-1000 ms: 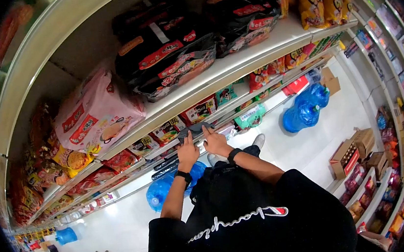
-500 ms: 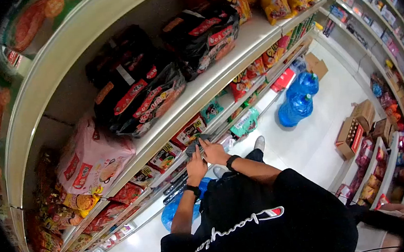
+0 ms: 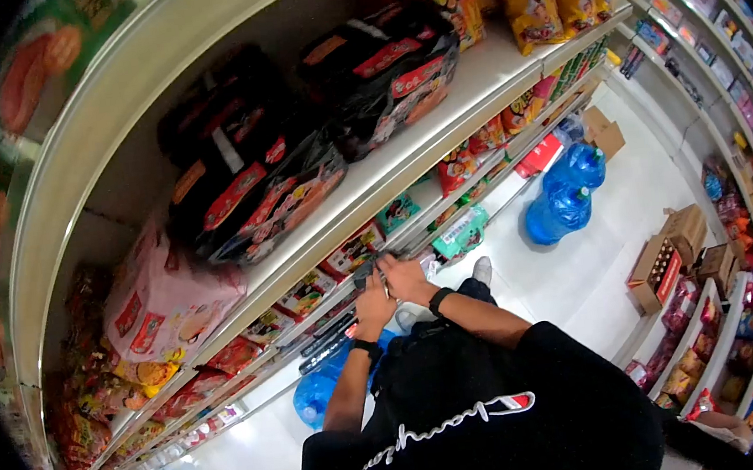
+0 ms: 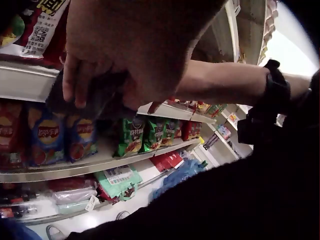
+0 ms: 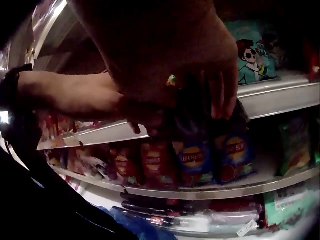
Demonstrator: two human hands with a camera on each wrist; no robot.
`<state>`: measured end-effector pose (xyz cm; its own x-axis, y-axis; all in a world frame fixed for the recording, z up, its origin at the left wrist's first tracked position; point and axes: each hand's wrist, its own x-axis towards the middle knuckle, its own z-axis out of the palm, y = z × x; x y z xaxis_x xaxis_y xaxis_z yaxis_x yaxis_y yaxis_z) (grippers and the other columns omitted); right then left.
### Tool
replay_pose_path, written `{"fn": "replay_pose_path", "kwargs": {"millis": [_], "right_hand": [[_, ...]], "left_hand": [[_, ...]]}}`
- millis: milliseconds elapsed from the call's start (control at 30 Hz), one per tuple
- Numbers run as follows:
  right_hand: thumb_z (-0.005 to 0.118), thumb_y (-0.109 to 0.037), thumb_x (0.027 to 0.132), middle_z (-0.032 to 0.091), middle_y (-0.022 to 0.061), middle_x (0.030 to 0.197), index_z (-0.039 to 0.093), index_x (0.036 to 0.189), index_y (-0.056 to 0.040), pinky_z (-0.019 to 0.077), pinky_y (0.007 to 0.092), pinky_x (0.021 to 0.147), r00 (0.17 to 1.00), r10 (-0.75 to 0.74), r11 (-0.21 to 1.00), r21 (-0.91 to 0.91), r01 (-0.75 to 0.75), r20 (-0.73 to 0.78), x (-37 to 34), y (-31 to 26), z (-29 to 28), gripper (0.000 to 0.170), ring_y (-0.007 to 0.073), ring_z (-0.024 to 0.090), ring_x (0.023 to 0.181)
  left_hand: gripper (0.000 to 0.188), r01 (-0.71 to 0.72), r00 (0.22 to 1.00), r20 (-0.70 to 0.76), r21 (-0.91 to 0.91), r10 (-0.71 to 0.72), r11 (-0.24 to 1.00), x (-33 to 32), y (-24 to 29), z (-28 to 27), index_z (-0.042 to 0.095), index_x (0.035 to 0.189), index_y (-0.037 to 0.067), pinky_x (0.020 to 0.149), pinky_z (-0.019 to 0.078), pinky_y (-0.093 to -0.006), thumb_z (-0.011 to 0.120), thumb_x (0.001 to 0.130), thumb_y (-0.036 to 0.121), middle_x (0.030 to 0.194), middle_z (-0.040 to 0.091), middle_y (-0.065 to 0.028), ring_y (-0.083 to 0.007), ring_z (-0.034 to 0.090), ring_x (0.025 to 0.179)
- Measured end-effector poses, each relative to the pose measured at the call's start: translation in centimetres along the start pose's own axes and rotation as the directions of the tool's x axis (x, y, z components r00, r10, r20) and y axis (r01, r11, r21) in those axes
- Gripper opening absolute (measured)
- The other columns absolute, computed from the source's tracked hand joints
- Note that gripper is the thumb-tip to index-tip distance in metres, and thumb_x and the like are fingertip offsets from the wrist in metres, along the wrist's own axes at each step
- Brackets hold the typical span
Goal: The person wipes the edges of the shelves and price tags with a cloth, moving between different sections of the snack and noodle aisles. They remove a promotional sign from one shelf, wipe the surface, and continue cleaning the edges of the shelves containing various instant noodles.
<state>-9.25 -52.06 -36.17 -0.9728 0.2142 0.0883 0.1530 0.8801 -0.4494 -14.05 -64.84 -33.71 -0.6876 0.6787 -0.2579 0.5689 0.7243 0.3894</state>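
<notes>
A dark grey cloth (image 3: 366, 271) is bunched at the front edge of a lower shelf, held between both hands. My left hand (image 3: 375, 307) grips its near side; in the left wrist view the left fingers (image 4: 82, 85) lie over the cloth (image 4: 102, 106). Beside it my right hand (image 3: 407, 279) holds the other side, its fingers (image 5: 218, 95) pointing down across the cloth in the right wrist view. The hands are close together, overlapping in the wrist views. The cloth and the hands hide the thumbs in part.
Black noodle multipacks (image 3: 266, 191) and a pink pack (image 3: 172, 298) stand on the shelf above. Below the hands are blue chip bags (image 4: 47, 137) and green bags (image 4: 131, 137). Blue water jugs (image 3: 558, 202) and an open carton (image 3: 653, 263) are on the floor.
The cloth goes from lying under outstretched fingers to being bunched between the hands, which have drawn together. The head view has swung, shifting the shelf goods leftward.
</notes>
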Motion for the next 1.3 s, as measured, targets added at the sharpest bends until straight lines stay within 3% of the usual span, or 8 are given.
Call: {"fn": "replay_pose_path", "kwargs": {"millis": [233,333,567,767,867,1067,1167,1300], "right_hand": [[0.073,-0.019,0.072,0.061,0.0110,0.113,0.061,0.118,-0.0060,0.0546,0.0428,0.077,0.999,-0.038,0.996,-0.081,0.040,0.032,0.1,2.9,-3.9,0.049,0.0308,0.067,0.094],[0.068,-0.018,0.077,0.059,0.0097,0.114,0.058,0.126,-0.0066,0.0552,0.0456,0.068,0.996,-0.080,0.985,-0.152,0.083,0.028,-0.5,5.3,-5.5,0.052,0.0329,0.068,0.090],[0.066,-0.016,0.077,0.061,0.0094,0.108,0.059,0.117,-0.0080,0.0556,0.0447,0.072,0.999,-0.031,0.987,-0.157,0.035,0.030,0.4,12.6,-7.0,0.041,0.0326,0.068,0.092],[0.064,-0.015,0.078,0.063,0.0090,0.106,0.059,0.111,-0.0091,0.0558,0.0435,0.074,0.998,0.043,0.967,-0.252,-0.032,0.037,0.7,16.5,-9.9,0.033,0.0319,0.068,0.092],[0.063,-0.015,0.081,0.062,0.0097,0.106,0.059,0.109,-0.0088,0.0562,0.0441,0.075,0.997,0.060,0.971,-0.234,-0.047,0.051,0.7,17.0,-10.7,0.030,0.0325,0.068,0.092],[0.063,-0.023,0.085,0.062,0.0127,0.108,0.059,0.105,-0.0070,0.0572,0.0454,0.073,0.993,0.087,0.968,-0.243,-0.064,0.083,0.4,16.4,-9.4,0.027,0.0337,0.069,0.089],[0.063,-0.027,0.087,0.062,0.0152,0.111,0.058,0.103,-0.0060,0.0574,0.0462,0.074,0.987,0.115,0.975,-0.201,-0.090,0.115,0.2,14.7,-10.2,0.027,0.0345,0.070,0.086],[0.066,-0.026,0.086,0.061,0.0157,0.113,0.058,0.104,-0.0046,0.0578,0.0463,0.072,0.996,0.042,0.980,-0.196,-0.025,0.085,0.1,13.3,-8.9,0.029,0.0358,0.070,0.085]], "left_hand": [[0.063,-0.061,0.994,-0.090,0.034,0.063,0.998,3.2,2.9,1.0,0.042,0.141,-0.001,0.072,0.0567,-0.0533,0.061,0.087,0.024,0.118,0.062,-0.0219,-0.0428,0.070,0.081],[0.057,-0.076,0.993,-0.088,0.023,0.077,0.997,5.4,3.7,1.7,0.045,0.139,0.001,0.071,0.0563,-0.0542,0.059,0.088,0.020,0.117,0.063,-0.0220,-0.0425,0.069,0.083],[0.058,-0.243,0.962,-0.139,-0.046,0.234,0.969,10.6,8.1,3.9,0.046,0.136,0.002,0.077,0.0563,-0.0527,0.061,0.081,0.008,0.119,0.062,-0.0221,-0.0442,0.068,0.090],[0.050,-0.254,0.961,0.102,-0.035,0.257,0.966,13.4,13.3,2.1,0.046,0.135,0.000,0.086,0.0527,-0.0522,0.056,0.088,0.013,0.128,0.060,-0.0235,-0.0438,0.064,0.107],[0.046,-0.243,0.966,0.085,-0.013,0.243,0.970,13.6,14.3,1.9,0.047,0.132,0.001,0.083,0.0526,-0.0532,0.056,0.088,0.014,0.127,0.059,-0.0234,-0.0438,0.063,0.106],[0.033,-0.181,0.982,0.031,-0.085,0.185,0.980,12.5,13.6,2.9,0.056,0.119,0.002,0.080,0.0537,-0.0537,0.057,0.090,0.017,0.124,0.058,-0.0222,-0.0428,0.065,0.097],[0.032,-0.157,0.987,-0.050,-0.144,0.152,0.977,12.0,11.7,4.6,0.056,0.112,0.004,0.074,0.0549,-0.0547,0.062,0.083,0.016,0.123,0.055,-0.0149,-0.0414,0.067,0.089],[0.026,-0.206,0.975,-0.089,-0.054,0.201,0.977,10.4,8.6,4.8,0.061,0.107,0.004,0.075,0.0553,-0.0544,0.061,0.084,0.015,0.124,0.054,-0.0145,-0.0407,0.068,0.088]]}}
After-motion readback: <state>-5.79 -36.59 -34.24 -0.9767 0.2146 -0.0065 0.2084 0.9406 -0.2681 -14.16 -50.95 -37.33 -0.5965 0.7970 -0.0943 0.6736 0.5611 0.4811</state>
